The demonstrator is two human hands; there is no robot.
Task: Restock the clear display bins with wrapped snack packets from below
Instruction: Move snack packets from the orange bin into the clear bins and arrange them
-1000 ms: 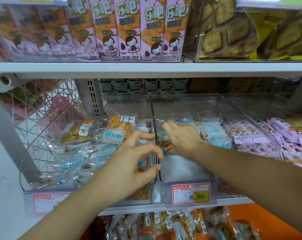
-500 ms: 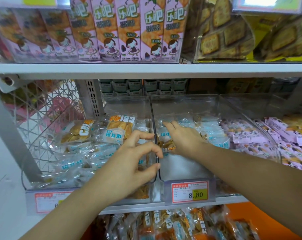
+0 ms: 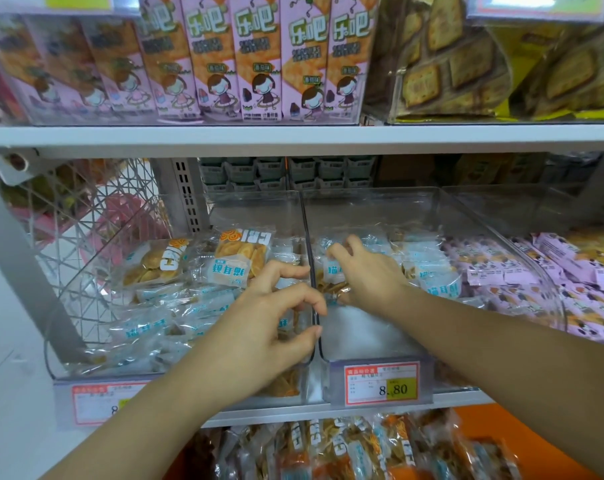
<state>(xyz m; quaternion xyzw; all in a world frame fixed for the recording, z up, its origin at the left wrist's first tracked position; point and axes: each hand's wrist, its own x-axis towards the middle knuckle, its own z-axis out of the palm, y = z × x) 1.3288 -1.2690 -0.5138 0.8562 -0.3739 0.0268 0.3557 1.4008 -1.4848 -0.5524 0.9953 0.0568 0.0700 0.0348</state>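
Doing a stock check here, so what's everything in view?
Pink boxes: row, pink-orange, top shelf left
Biscuit bags: several, clear-yellow, top shelf right
Bins: at least three, clear, middle shelf
Blue packets: many, blue-white, left and middle bins
Pink packets: many, pink, right bin
Price tags: two, red-edged, bin fronts
Spare packets: many, orange-blue, shelf below
Wire rack: one, white, far left
Left hand: one, curled at the wall between bins
Right hand: one, gripping blue packets, middle bin
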